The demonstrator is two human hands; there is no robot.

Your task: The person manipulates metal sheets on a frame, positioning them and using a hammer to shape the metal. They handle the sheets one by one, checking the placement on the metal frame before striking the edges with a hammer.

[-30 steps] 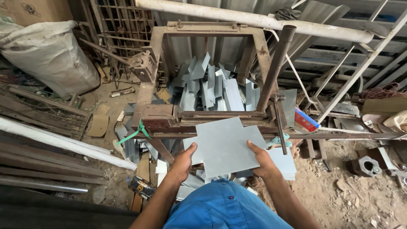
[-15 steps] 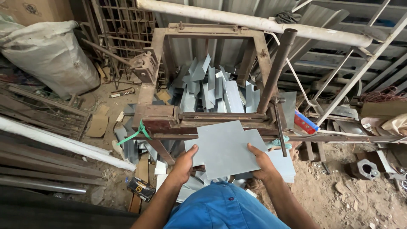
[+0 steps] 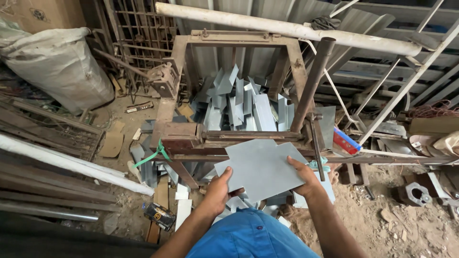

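I hold a flat grey metal sheet with both hands in front of a rusty frame-shaped shearing machine. My left hand grips the sheet's near left edge, thumb on top. My right hand grips its right edge. The sheet's far edge lies at the machine's blade bar. Behind the bar, inside the frame, lies a heap of several cut grey metal pieces. A long rusty lever handle rises at the right of the frame.
A filled white sack stands at the far left. White pipes and metal bars lie along the left. More grey offcuts and a dark can lie on the dirt floor. Metal framing and scrap crowd the right.
The sheet has shifted slightly forward and up toward the blade bar, with both hands following it. My grip on it is unchanged.
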